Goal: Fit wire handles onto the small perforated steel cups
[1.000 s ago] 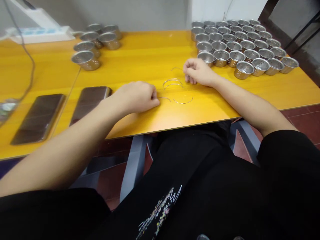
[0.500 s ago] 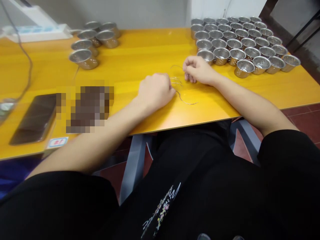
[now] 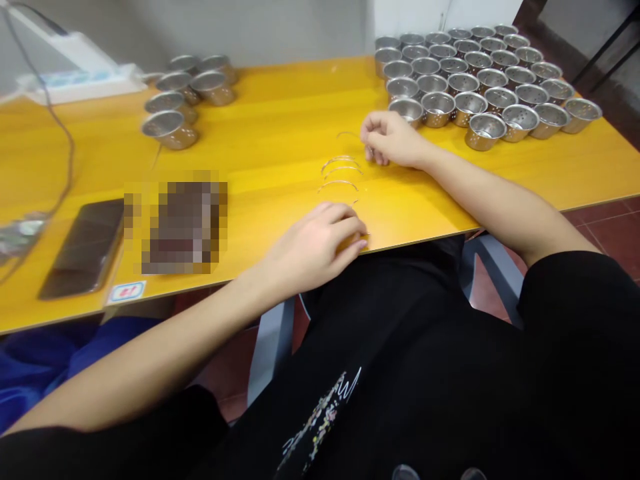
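Yellow table [image 3: 280,120], thin curved wire handles [image 3: 340,165] lying loose near the front edge, between both hands. Left hand [image 3: 320,243] sits at the table edge, fingers curled loosely, tips just below the nearest wire; can't tell if it grips one. Right hand [image 3: 390,139] rests fingers curled, pinching the end of the farthest wire [image 3: 347,134]. Perforated steel cups [image 3: 475,80] packed in rows right behind it. Smaller cup cluster [image 3: 185,90] far left; dark phone [image 3: 85,247] near left edge.
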`<control>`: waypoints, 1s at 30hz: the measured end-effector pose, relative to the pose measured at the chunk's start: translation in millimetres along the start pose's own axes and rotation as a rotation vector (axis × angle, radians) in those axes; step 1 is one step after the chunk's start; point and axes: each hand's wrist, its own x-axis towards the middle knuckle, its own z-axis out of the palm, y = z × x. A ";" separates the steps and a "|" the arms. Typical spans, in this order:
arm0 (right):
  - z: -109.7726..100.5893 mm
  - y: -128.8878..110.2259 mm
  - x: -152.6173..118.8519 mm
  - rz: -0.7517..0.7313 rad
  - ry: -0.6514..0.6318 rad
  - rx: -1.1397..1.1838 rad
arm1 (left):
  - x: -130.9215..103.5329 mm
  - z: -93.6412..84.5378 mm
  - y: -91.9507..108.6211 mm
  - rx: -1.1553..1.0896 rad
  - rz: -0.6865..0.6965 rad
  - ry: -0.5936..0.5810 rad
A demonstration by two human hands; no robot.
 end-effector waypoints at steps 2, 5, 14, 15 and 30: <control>0.6 -1.1 -0.5 0.001 0.005 0.019 | -8.7 -7.2 -16.3 0.002 -0.008 0.015; 1.1 -1.6 -0.8 0.009 0.019 0.042 | -11.8 -13.0 -39.6 -0.004 -0.029 0.049; -4.2 8.4 2.9 -0.014 -0.006 -0.005 | 22.9 -12.5 -77.1 -0.073 0.020 -0.008; -4.5 8.1 2.7 -0.012 -0.007 -0.011 | 26.1 -13.1 -79.9 -0.084 0.038 -0.013; -2.8 6.8 2.8 -0.024 -0.003 -0.008 | 61.4 -5.9 -139.7 -0.038 -0.292 0.122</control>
